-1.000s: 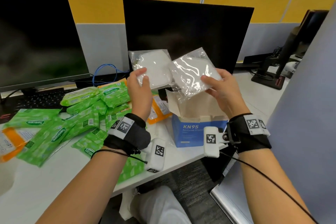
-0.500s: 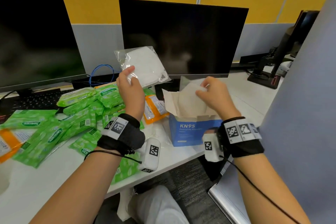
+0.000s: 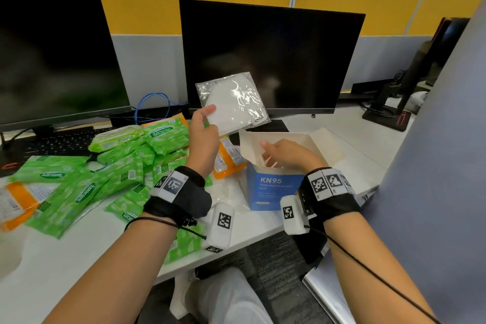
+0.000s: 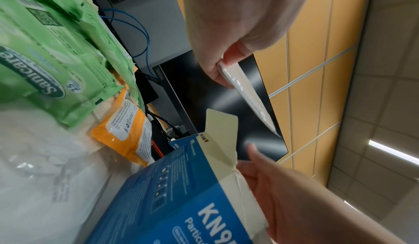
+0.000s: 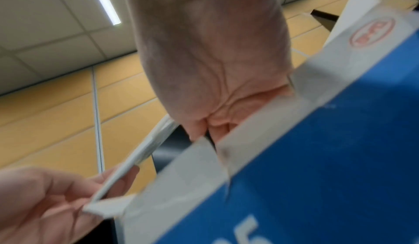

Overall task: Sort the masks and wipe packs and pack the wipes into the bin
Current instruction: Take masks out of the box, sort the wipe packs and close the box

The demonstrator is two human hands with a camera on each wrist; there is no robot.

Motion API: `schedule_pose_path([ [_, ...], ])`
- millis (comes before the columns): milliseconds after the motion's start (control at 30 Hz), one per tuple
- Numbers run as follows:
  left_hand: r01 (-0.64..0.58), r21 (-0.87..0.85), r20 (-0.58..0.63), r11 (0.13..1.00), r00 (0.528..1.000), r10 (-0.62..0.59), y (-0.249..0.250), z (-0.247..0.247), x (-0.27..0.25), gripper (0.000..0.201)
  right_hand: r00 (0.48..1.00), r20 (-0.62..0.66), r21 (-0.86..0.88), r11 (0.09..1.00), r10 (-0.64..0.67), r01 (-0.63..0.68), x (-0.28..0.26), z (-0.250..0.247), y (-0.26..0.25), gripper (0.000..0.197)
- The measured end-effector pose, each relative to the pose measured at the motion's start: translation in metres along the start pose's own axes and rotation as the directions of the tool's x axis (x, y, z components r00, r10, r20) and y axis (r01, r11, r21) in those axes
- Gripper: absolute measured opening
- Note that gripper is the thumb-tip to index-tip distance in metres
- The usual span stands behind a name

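My left hand (image 3: 207,119) pinches the lower corner of a white mask in a clear bag (image 3: 232,102) and holds it up in front of the middle monitor. The left wrist view shows the same mask bag (image 4: 247,95) edge-on between thumb and fingers. My right hand (image 3: 272,156) reaches down into the open blue KN95 box (image 3: 273,189). Its fingers are hidden behind the box flaps (image 5: 204,158), so what they hold cannot be seen. Green wipe packs (image 3: 118,166) lie heaped on the desk to the left.
Orange packs (image 3: 227,158) lie between the green heap and the box, another orange pack (image 3: 15,200) at far left. Two dark monitors (image 3: 271,60) stand behind, with a keyboard (image 3: 60,142) and a blue cable (image 3: 155,105). The desk edge (image 3: 236,242) runs just below my wrists.
My right hand has lowered its bagged mask into the KN95 box, and that mask is now out of sight. My left hand still holds its mask up, shifted slightly right.
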State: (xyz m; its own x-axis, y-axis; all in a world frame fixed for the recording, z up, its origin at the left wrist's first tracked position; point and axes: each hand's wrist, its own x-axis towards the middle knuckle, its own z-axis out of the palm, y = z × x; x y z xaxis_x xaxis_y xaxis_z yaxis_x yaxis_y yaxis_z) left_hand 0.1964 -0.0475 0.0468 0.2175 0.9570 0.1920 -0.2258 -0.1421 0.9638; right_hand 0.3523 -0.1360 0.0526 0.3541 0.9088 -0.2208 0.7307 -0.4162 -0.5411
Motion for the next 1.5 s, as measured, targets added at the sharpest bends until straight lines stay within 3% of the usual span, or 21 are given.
schedule_pose_path([
  [100,0.001,0.013,0.034,1.0,0.999,-0.001,0.0,0.003,0.0,0.046,0.973,-0.233,0.308,0.949,0.0,0.074,-0.002,-0.011,0.003,0.063],
  [133,0.002,0.007,0.045,1.0,0.999,-0.003,-0.001,0.005,0.0,0.045,0.951,-0.308,0.478,0.869,0.027,0.13,-0.004,-0.015,0.003,0.064],
  [200,0.007,0.009,0.066,1.0,0.998,-0.008,-0.001,0.009,-0.001,0.043,0.946,-0.322,0.765,0.6,0.039,0.235,-0.01,-0.024,0.003,0.06],
  [233,0.002,0.022,0.078,1.0,0.997,-0.004,-0.001,0.012,-0.002,0.042,0.954,-0.299,0.826,0.501,-0.002,0.26,-0.012,-0.027,0.004,0.054],
  [267,-0.011,0.036,0.094,0.999,0.996,0.008,-0.001,0.015,-0.003,0.041,0.957,-0.284,0.835,0.476,-0.059,0.277,-0.015,-0.029,0.005,0.045],
  [333,-0.057,0.059,0.124,0.997,0.991,0.049,0.0,0.021,-0.006,0.037,0.95,-0.291,0.772,0.558,-0.116,0.305,-0.016,-0.03,0.009,0.037],
  [567,-0.089,0.127,0.114,0.988,0.991,0.075,-0.002,0.025,-0.008,0.035,0.844,-0.533,0.571,0.712,-0.056,0.408,-0.013,-0.03,0.017,0.022],
  [600,-0.116,0.163,0.144,0.98,0.985,0.092,-0.003,0.026,-0.009,0.034,0.805,-0.592,0.532,0.731,-0.04,0.427,-0.014,-0.031,0.017,0.018],
  [667,-0.206,0.301,0.261,0.931,0.957,0.128,-0.006,0.027,-0.009,0.036,0.667,-0.745,0.421,0.767,-0.013,0.484,-0.019,-0.038,0.017,0.013],
  [733,-0.373,0.525,0.448,0.765,0.885,0.124,-0.011,0.024,-0.01,0.041,0.534,-0.843,0.236,0.852,-0.059,0.467,-0.028,-0.05,0.017,0.014],
  [767,-0.459,0.598,0.538,0.658,0.837,0.095,-0.013,0.023,-0.011,0.042,0.515,-0.85,0.137,0.898,-0.11,0.418,-0.033,-0.056,0.018,0.015],
  [800,-0.519,0.629,0.605,0.578,0.794,0.055,-0.015,0.022,-0.012,0.042,0.528,-0.834,0.056,0.929,-0.157,0.366,-0.035,-0.061,0.019,0.016],
  [867,-0.557,0.663,0.659,0.501,0.752,-0.036,-0.019,0.022,-0.015,0.04,0.584,-0.79,0.006,0.95,-0.187,0.312,-0.039,-0.068,0.022,0.018],
  [967,-0.542,0.715,0.659,0.442,0.733,-0.168,-0.03,0.023,-0.012,0.042,0.653,-0.745,0.081,0.953,-0.137,0.293,-0.041,-0.07,0.02,0.022],
  [1033,-0.544,0.737,0.654,0.402,0.725,-0.216,-0.036,0.023,-0.009,0.044,0.731,-0.675,0.092,0.972,-0.099,0.217,-0.042,-0.068,0.017,0.024],
  [1133,-0.529,0.757,0.639,0.385,0.721,-0.268,-0.041,0.021,-0.008,0.045,0.911,-0.412,0.126,0.991,0.003,0.054,-0.045,-0.065,0.013,0.048],
  [1200,-0.523,0.752,0.644,0.401,0.711,-0.281,-0.044,0.019,-0.01,0.047,0.977,-0.209,0.123,0.992,0.043,-0.017,-0.048,-0.063,0.009,0.076],
  [1233,-0.523,0.748,0.649,0.409,0.706,-0.284,-0.045,0.019,-0.011,0.049,0.983,-0.18,0.12,0.993,0.042,-0.021,-0.049,-0.062,0.007,0.086],
  [1300,-0.516,0.745,0.651,0.424,0.7,-0.292,-0.048,0.016,-0.011,0.048,0.958,-0.287,0.127,0.992,0.018,0.02,-0.049,-0.06,0.003,0.095],
  [1400,-0.503,0.742,0.651,0.442,0.698,-0.299,-0.049,0.014,-0.013,0.051,0.871,-0.488,0.033,0.997,-0.049,0.074,-0.05,-0.064,-0.003,0.069],
  [1500,-0.484,0.742,0.648,0.463,0.695,-0.313,-0.05,0.013,-0.015,0.056,0.919,-0.388,-0.193,0.981,-0.068,-0.009,-0.049,-0.065,-0.015,0.048],
])
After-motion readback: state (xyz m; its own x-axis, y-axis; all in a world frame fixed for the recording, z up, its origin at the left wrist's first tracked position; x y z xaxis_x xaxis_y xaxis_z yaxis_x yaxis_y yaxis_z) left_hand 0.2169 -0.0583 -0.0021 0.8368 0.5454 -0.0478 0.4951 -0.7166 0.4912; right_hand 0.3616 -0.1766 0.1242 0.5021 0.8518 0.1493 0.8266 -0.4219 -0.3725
